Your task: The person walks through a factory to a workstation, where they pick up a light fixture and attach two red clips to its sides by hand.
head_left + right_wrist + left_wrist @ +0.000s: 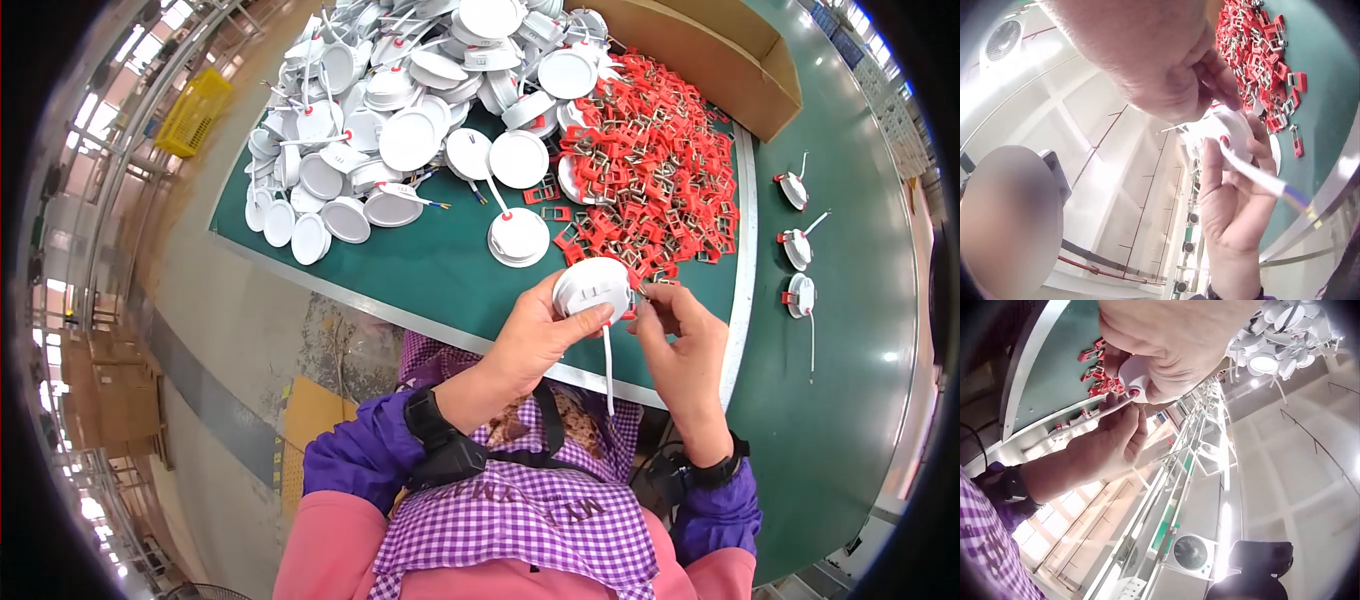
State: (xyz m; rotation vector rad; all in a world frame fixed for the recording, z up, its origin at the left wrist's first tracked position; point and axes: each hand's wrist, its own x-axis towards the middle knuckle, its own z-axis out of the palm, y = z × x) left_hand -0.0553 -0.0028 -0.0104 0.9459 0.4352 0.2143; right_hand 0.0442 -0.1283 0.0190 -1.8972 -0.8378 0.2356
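My left hand (525, 340) grips a white round downlight (590, 287), its thumb lying over the back of the housing. A white cable (609, 370) hangs down from the light, coming out through a red grommet (1224, 141) that shows in the right wrist view. At the light's right edge, my right hand (688, 350) pinches a red spring clip (634, 282) with metal wire between thumb and forefinger. The fingers partly hide this clip. Seen from the left wrist, both hands meet at the light, the right hand (1113, 437) below the cable outlet.
A large pile of white downlights (410, 135) covers the green table's far left. Beside it lies a heap of red spring clips (660, 160), with a cardboard box (700, 50) behind. Several lights fitted with red clips, including one light (798, 296), stand in a row on the right-hand table.
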